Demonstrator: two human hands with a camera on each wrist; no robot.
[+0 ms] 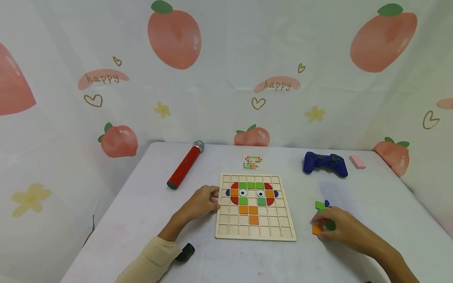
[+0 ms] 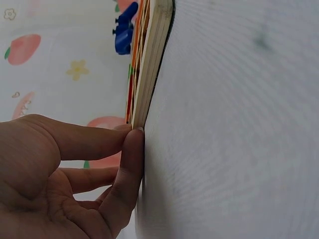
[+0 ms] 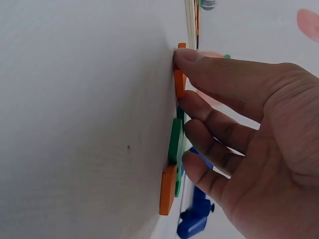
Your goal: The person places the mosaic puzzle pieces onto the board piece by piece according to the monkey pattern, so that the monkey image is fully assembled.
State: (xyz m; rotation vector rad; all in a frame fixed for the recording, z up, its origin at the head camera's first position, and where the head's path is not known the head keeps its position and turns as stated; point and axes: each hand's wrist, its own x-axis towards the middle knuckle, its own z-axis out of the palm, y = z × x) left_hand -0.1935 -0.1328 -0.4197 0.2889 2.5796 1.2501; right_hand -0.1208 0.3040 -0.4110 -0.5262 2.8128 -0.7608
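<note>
A wooden grid board (image 1: 234,231) lies mid-table, bearing red, green, orange and blue pieces and two eye tiles laid out as a face. My left hand (image 1: 202,202) pinches its left edge between thumb and finger; the left wrist view shows the board's side (image 2: 152,59) at the fingertips. To the right of the board, my right hand (image 1: 341,228) has thumb and index finger at opposite ends of an orange square tile (image 3: 180,83) on the table. Under and beside that hand lie a green tile (image 1: 320,205), a blue piece (image 1: 327,203) and another orange tile (image 3: 168,191), partly hidden.
Behind the board lies a small pattern card (image 1: 253,162). A red microphone (image 1: 185,166) is at the back left, a blue game controller (image 1: 325,163) and a pink block (image 1: 357,162) at the back right. Near my left sleeve sits a black object (image 1: 185,252).
</note>
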